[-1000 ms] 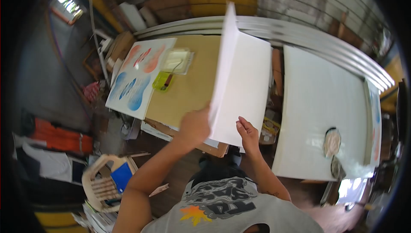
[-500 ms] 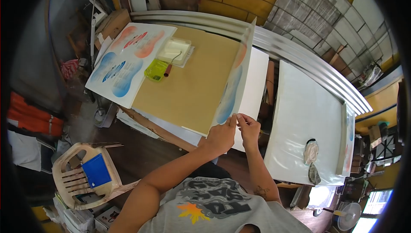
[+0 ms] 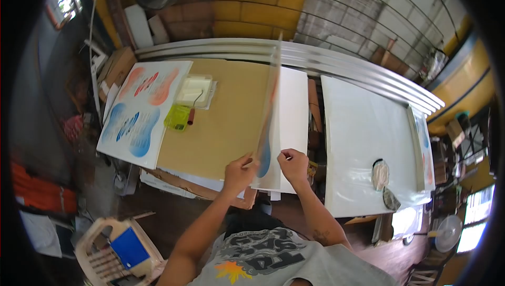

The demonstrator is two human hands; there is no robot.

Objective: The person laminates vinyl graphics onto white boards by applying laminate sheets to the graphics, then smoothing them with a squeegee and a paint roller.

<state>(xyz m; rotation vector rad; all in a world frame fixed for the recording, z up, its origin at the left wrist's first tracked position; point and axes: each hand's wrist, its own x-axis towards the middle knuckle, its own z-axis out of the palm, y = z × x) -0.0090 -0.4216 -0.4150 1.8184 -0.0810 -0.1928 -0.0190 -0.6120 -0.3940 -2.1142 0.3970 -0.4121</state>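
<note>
A thin printed sheet (image 3: 267,146) with blue and orange shapes stands raised and curved at the right side of the brown board (image 3: 221,123). My left hand (image 3: 242,172) is closed at the sheet's near left edge, its fingertips blurred. Apart from it, over the white panel (image 3: 294,123), my right hand (image 3: 293,166) is closed in a pinch. Something small and pale shows at its fingertips, too small to name. A yellow-green tray (image 3: 177,118), a roller with a dark red sleeve (image 3: 191,116) and a white tray (image 3: 195,91) lie on the board.
Another printed panel (image 3: 144,112) lies at the left. On the right are a large pale surface (image 3: 363,144), with a wrapped bundle (image 3: 380,174) and a dark cloth (image 3: 390,199) on it. Long metal strips (image 3: 357,73) run behind. A chair (image 3: 97,259) stands lower left.
My hands have moved apart: the left went left and the right no longer meets it at the sheet's corner. The sheet's top has swung left. The camera view has shifted too.
</note>
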